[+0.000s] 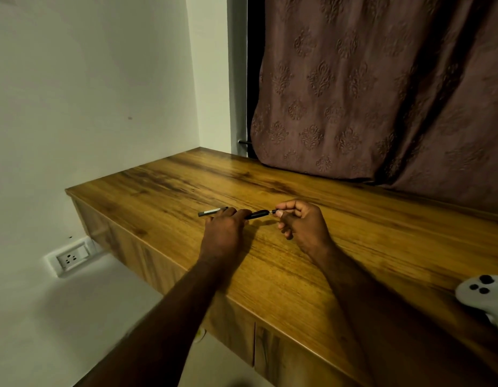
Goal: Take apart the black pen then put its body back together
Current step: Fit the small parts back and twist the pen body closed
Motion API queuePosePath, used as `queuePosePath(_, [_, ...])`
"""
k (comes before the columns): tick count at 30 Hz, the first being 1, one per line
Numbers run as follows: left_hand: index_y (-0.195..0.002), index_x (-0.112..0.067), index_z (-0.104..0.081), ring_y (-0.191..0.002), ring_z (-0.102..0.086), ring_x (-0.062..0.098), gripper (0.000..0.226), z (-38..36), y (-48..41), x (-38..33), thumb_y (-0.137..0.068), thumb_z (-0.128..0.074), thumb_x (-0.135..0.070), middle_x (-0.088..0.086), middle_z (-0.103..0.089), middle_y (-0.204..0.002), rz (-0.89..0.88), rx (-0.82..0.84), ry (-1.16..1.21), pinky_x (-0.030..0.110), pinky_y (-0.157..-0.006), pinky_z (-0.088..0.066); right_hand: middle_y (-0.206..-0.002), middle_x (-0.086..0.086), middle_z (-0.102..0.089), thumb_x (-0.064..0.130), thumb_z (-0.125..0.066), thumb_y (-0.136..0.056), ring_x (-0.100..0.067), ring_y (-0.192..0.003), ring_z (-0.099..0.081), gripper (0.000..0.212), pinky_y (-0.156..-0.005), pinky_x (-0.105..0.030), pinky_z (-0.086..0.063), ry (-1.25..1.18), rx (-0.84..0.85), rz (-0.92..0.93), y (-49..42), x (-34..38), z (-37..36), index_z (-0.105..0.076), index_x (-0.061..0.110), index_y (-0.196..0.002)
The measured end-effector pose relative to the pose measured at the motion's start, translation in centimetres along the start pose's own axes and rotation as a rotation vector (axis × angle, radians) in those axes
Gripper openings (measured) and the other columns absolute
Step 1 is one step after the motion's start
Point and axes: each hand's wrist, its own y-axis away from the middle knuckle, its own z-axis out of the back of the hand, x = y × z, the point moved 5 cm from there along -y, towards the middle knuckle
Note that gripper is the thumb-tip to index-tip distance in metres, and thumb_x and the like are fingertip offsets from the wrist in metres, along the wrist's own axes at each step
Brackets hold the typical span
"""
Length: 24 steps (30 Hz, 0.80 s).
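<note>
The black pen (257, 214) is held level just above the wooden desk top (353, 247). My left hand (224, 233) grips its middle, with the grey rear end (211, 212) sticking out to the left. My right hand (302, 226) pinches the tip end (275, 211) between thumb and forefinger. A short bright gap shows between the black grip section and the pinched tip piece. Whether the two parts are joined I cannot tell.
A white game controller (482, 296) lies at the desk's right front edge. A brown patterned curtain (381, 93) hangs behind the desk. A white wall (88, 93) stands to the left, with a wall socket (71, 258) low beside the desk's left end.
</note>
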Motion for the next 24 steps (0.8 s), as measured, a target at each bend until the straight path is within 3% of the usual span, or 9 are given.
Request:
queuePosePath(16, [-0.117, -0.025, -0.062, -0.095, -0.058, 0.025, 0.027, -0.17, 0.06, 0.08, -0.089, -0.062, -0.027, 0.003, -0.065, -0.099, -0.037, -0.023, 0.01, 0.046, -0.08, -0.049, -0.086, -0.014, -0.07, -0.001, -0.06, -0.088, -0.01, -0.044, -0.054, 0.011, -0.036, -0.02, -0.037, -0.019, 0.004, 0.0, -0.15, -0.12, 0.08, -0.066, 0.008, -0.091])
queuePosePath(24, [-0.117, -0.024, -0.062, -0.093, -0.057, 0.025, 0.026, -0.45, -0.01, 0.05, -0.091, -0.06, -0.027, 0.004, -0.064, -0.099, -0.073, -0.01, 0.029, 0.046, -0.08, -0.049, -0.079, -0.007, -0.071, 0.003, -0.065, -0.086, -0.013, -0.042, -0.056, 0.012, -0.036, -0.021, -0.037, 0.035, 0.025, 0.024, -0.35, -0.31, -0.1, -0.063, 0.014, -0.09])
